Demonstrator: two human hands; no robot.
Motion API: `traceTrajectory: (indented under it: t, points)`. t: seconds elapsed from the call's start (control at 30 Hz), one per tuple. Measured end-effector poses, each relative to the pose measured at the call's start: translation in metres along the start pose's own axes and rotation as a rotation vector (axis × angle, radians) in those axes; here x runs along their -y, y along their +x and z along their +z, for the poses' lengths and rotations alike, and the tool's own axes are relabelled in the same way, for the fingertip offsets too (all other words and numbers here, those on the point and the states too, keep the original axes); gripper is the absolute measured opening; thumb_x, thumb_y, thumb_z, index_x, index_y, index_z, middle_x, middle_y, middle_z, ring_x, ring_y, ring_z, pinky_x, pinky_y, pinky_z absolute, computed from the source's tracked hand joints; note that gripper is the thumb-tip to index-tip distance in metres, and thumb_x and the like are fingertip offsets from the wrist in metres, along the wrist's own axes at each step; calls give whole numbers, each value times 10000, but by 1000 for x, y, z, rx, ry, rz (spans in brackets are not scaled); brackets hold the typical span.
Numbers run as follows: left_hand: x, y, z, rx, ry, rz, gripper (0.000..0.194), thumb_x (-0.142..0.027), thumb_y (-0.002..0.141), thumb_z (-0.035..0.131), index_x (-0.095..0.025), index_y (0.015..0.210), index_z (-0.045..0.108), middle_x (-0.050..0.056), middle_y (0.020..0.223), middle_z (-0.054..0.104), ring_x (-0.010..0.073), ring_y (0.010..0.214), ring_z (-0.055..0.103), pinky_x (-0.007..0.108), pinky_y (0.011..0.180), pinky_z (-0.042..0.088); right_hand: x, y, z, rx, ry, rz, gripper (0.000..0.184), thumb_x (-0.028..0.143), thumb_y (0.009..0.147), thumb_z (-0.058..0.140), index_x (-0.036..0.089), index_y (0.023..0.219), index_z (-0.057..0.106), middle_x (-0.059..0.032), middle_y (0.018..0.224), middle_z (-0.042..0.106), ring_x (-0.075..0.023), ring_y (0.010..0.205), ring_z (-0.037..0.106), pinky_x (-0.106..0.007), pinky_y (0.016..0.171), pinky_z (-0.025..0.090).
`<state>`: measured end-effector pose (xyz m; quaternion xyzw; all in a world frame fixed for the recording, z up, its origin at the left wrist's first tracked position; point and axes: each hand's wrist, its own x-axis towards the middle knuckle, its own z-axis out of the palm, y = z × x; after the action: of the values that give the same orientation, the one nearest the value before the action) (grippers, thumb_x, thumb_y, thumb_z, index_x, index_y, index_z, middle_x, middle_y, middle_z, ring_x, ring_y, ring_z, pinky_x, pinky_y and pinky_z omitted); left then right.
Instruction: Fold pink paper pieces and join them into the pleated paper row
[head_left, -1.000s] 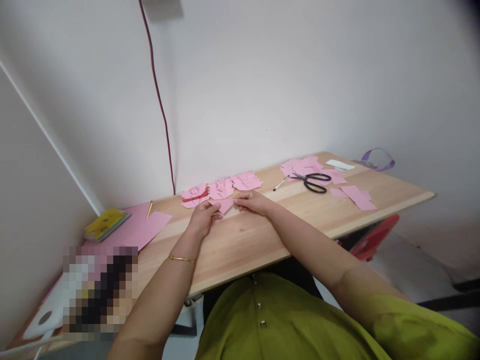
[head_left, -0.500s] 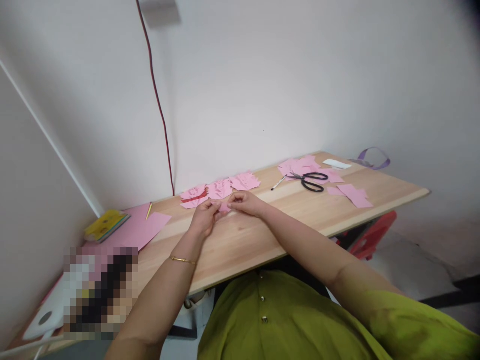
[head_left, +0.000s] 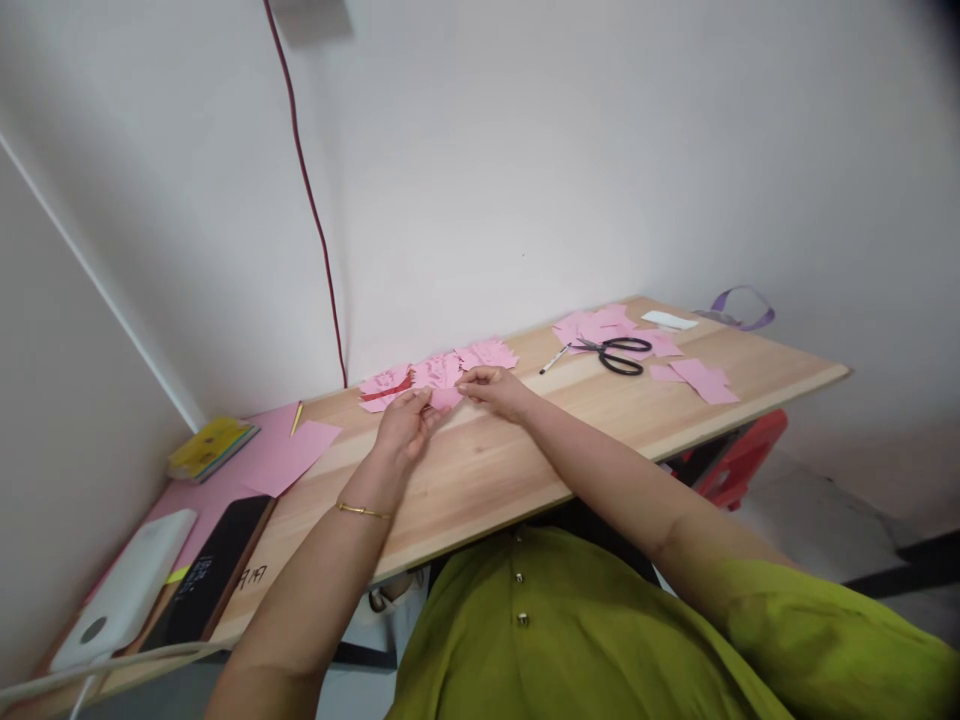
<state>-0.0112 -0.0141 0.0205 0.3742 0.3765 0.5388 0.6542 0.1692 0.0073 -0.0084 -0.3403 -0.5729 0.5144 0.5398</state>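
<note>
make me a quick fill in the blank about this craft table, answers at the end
The left hand and the right hand hold a small piece of paper coloured ____. The scissors have ____ handles. The gold bracelet is worn on the ____ arm. The looped strap by the right end of the table is ____.

Missing words: pink; black; left; purple

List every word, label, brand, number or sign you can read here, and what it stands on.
Nothing reads with certainty.
Black slab with brown sides: pale characters, too blurred to read.
Pale wooden table: dark marks beside the slab, perhaps handwritten, not legible.
Yellow-topped stack: dark patches, too small to tell.
</note>
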Motion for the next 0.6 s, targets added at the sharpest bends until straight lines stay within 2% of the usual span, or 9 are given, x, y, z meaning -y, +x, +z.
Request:
traceTrajectory:
  t: [0.17,0.3,0.4,0.53,0.6]
  points:
    - [-9,-2,8,-37,-25,-26,98,-112,826,632,-131,740,588,24,682,653,113,652,640,368,847,577,-4,4,0,-56,84,8,357,387,680,759,188,964,674,42,602,591,-89,588,538,-229,608,419]
    - [-6,3,14,-152,-118,-58,86,-93,858,585,-151,795,587,23,684,662,129,686,662,370,840,584,-2,8,-5,-131,158,-4,383,443,739,702,216,1041,641,23,692,635,-99,635,596,-234,635,462]
    - [1,8,11,-221,-188,-86,85,-96,881,553,-161,850,596,18,675,655,134,678,665,377,835,588,-1,6,-7,-136,163,25,365,504,770,650,201,973,638,-1,796,661,-95,656,599,-237,639,464]
    - [7,10,2,-198,-218,-82,93,-104,879,562,-166,926,614,21,705,664,132,708,673,354,827,590,-4,0,6,-23,-30,35,334,453,673,746,178,801,607,25,649,607,-95,600,531,-231,595,412]
    - [8,9,-3,-177,-211,-73,89,-117,879,570,-164,939,617,32,743,680,138,735,679,350,818,592,-7,-1,15,-9,-58,24,343,473,670,737,182,757,579,38,601,568,-96,578,498,-232,574,385]
